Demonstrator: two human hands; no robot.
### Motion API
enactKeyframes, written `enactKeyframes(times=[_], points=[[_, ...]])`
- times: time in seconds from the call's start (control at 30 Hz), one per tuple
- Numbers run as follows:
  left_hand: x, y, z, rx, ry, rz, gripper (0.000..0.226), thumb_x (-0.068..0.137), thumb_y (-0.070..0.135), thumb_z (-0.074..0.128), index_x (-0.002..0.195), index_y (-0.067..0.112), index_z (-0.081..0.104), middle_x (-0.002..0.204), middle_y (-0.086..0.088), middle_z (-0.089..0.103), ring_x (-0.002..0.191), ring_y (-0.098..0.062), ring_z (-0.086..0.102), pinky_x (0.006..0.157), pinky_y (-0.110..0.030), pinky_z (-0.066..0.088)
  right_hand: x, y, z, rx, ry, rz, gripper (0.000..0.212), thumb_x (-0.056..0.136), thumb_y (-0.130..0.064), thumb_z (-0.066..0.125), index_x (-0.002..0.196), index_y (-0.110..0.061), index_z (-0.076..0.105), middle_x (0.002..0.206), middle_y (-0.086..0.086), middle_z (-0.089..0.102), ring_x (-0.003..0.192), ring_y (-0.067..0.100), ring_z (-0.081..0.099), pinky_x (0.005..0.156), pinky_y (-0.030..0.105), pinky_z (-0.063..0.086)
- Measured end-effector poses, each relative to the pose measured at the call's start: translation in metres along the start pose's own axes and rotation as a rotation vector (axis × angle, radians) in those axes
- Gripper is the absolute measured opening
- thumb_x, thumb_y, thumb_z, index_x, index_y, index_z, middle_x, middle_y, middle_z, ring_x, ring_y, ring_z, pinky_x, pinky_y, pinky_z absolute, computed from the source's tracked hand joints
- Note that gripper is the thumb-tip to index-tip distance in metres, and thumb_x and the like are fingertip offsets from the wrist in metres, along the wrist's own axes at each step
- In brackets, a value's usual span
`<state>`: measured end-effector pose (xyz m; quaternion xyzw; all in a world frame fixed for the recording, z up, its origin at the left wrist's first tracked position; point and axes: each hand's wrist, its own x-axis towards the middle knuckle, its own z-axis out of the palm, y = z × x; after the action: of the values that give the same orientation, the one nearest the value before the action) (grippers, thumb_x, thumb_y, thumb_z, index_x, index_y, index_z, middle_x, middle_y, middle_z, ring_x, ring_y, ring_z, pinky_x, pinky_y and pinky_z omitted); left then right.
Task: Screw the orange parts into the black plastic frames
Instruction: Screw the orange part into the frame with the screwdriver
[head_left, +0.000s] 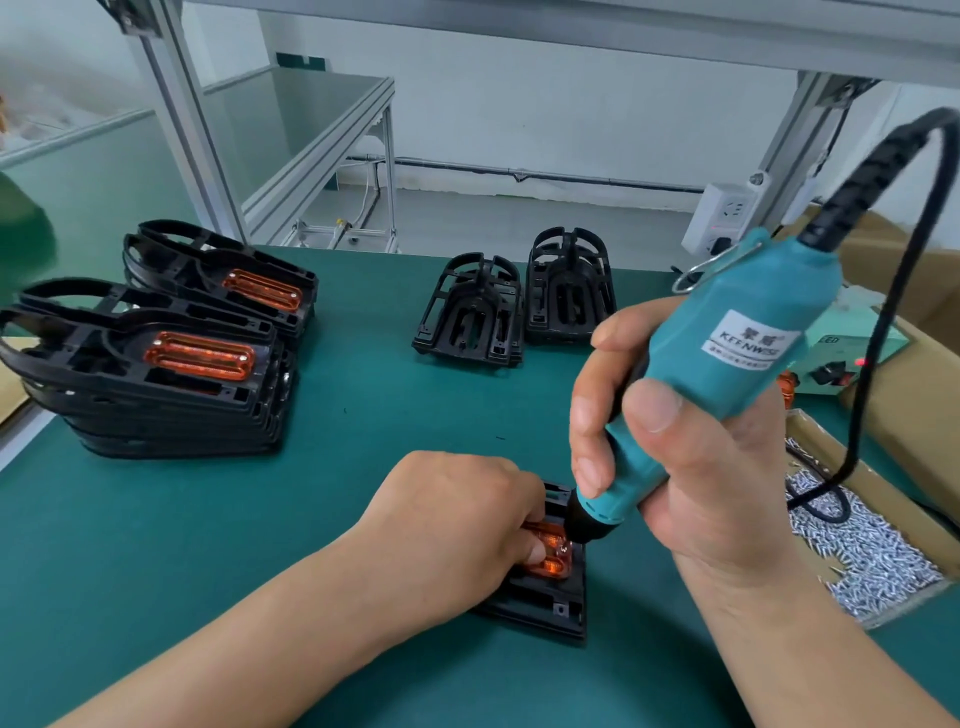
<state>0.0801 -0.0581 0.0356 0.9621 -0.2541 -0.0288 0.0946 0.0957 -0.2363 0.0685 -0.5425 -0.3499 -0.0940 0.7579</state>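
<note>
Orange part under screwdriver tip

White label on your teal electric screwdriver: two Chinese characters above a brand that reads roughly "KEENWISE"; the fine line beneath is too small to read. Pale green box at the right of the worktop: the letters "ED", their start hidden behind the screwdriver.

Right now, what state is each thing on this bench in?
electric screwdriver: gripped by right hand, tip down on orange part.
orange part: seated in black frame, held by left hand.
stacked frames: top ones have orange parts fitted.
back frames: no orange parts.
screw box: open, holding screws.
</note>
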Motion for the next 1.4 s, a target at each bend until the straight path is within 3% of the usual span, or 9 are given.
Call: enactKeyframes(times=[0.13,0.27,0.4,0.5,0.6,0.73,0.97,1.2,1.4], points=[[-0.001,-0.002,-0.001,-0.013,0.015,0.022,0.028,0.097,0.057,0.056,0.112,0.034,0.061,0.104,0.011,0.065,0.093,-0.012,0.062,0.078,-0.037,0.052,0.007,-0.009,-0.01,0.058,0.15,-0.04,0.032,0.096,-0.031,0.074,0.116,-0.012,0.058,0.083,0.005,0.065,0.049,0.019,0.054,0.05,0.025,0.046],[-0.003,-0.012,-0.006,-0.152,0.034,0.049,0.031,0.103,0.057,0.043,0.113,0.036,0.063,0.104,0.016,0.066,0.096,-0.004,0.062,0.085,-0.035,0.053,0.007,-0.004,-0.026,0.097,0.41,0.004,0.008,0.102,-0.019,0.053,0.109,-0.017,0.058,0.08,0.002,0.06,0.053,0.016,0.051,0.051,0.024,0.043],[-0.001,-0.031,-0.017,-0.898,0.155,-0.156,0.026,0.106,0.031,0.048,0.119,0.039,0.069,0.095,0.023,0.069,0.083,0.006,0.061,0.077,-0.011,0.047,0.008,0.005,-0.032,0.179,0.562,0.054,0.009,0.105,-0.019,0.051,0.109,-0.016,0.058,0.081,0.001,0.059,0.058,0.014,0.05,0.053,0.025,0.043],[0.001,-0.036,-0.025,-1.311,0.11,-0.224,0.043,0.102,-0.002,0.044,0.12,0.023,0.074,0.096,0.002,0.072,0.077,-0.011,0.061,0.071,-0.022,0.052,0.007,0.01,-0.032,0.22,0.598,0.079,0.009,0.104,-0.02,0.053,0.109,-0.015,0.059,0.082,0.001,0.059,0.059,0.013,0.05,0.053,0.024,0.044],[0.001,-0.034,-0.028,-1.512,0.043,-0.231,0.037,0.102,-0.011,0.048,0.116,0.007,0.076,0.105,-0.013,0.077,0.086,-0.02,0.074,0.073,-0.023,0.059,0.006,0.014,-0.03,0.28,0.633,0.123,0.009,0.103,-0.02,0.052,0.107,-0.015,0.058,0.081,0.0,0.059,0.059,0.012,0.049,0.053,0.023,0.044],[0.001,-0.033,-0.028,-1.536,-0.021,-0.245,0.019,0.098,0.001,0.065,0.103,0.01,0.08,0.106,-0.018,0.078,0.098,-0.03,0.078,0.071,-0.024,0.062,0.007,0.018,-0.027,0.325,0.67,0.165,0.009,0.103,-0.019,0.05,0.104,-0.014,0.057,0.081,0.0,0.056,0.059,0.011,0.048,0.053,0.022,0.043],[-0.001,-0.025,-0.025,-1.351,-0.025,-0.184,0.007,0.09,0.016,0.081,0.088,0.019,0.075,0.089,-0.017,0.078,0.073,-0.024,0.076,0.06,-0.026,0.059,0.008,0.014,-0.028,0.389,0.705,0.147,0.011,0.104,-0.019,0.048,0.102,-0.014,0.057,0.082,0.001,0.056,0.06,0.011,0.048,0.054,0.021,0.043],[-0.006,-0.015,-0.024,-1.401,-0.062,-0.157,0.01,0.093,0.005,0.075,0.093,0.013,0.081,0.086,-0.015,0.078,0.075,-0.021,0.076,0.067,-0.026,0.061,0.01,0.006,-0.033,0.451,0.737,0.096,0.009,0.103,-0.02,0.052,0.101,-0.014,0.058,0.084,0.0,0.057,0.061,0.01,0.049,0.056,0.021,0.043],[-0.005,-0.012,-0.023,-1.411,-0.083,-0.168,0.01,0.103,0.004,0.062,0.1,0.006,0.071,0.099,-0.015,0.079,0.093,-0.03,0.079,0.071,-0.03,0.064,0.01,0.004,-0.032,0.452,0.729,0.095,0.009,0.104,-0.02,0.051,0.102,-0.014,0.058,0.085,0.0,0.058,0.061,0.01,0.05,0.057,0.021,0.044]])
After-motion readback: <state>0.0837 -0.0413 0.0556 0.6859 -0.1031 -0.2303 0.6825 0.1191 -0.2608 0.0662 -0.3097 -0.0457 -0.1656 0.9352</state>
